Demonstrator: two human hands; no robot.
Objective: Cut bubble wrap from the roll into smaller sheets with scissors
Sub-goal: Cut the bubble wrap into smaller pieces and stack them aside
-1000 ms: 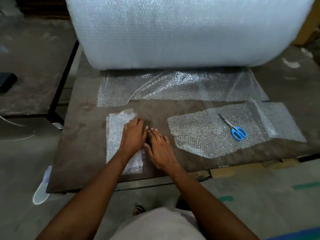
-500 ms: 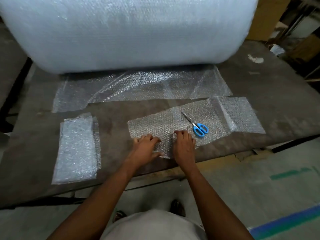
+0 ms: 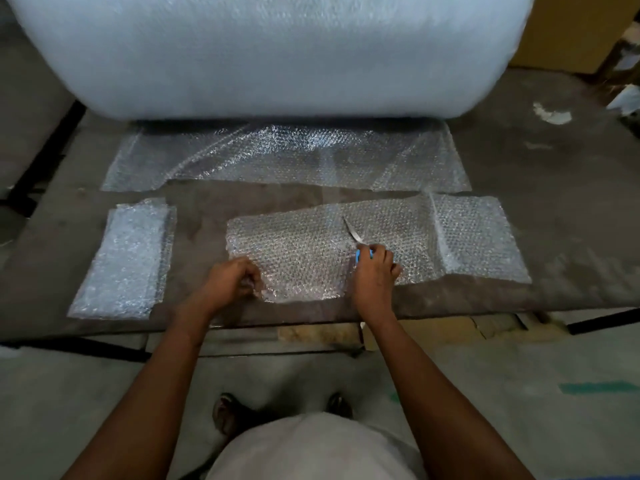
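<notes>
A huge bubble wrap roll (image 3: 270, 53) lies across the back of the brown table (image 3: 561, 188), with its loose end (image 3: 284, 154) spread flat in front of it. A cut bubble wrap sheet (image 3: 381, 240) lies near the table's front edge. My left hand (image 3: 233, 280) pinches that sheet's near left corner. My right hand (image 3: 375, 268) grips the blue handles of the scissors (image 3: 353, 232), whose blades point away over the sheet. A stack of small cut sheets (image 3: 126, 261) lies at the left.
A cardboard box (image 3: 571, 29) stands at the back right, with white scraps (image 3: 552, 114) on the table near it. A second table (image 3: 31, 98) adjoins on the left. My feet (image 3: 228, 410) stand on the concrete floor below.
Both hands left the small stack at the left and went to the larger sheet. My right hand has since taken hold of the scissors, and my left hand has pinched the sheet's corner.
</notes>
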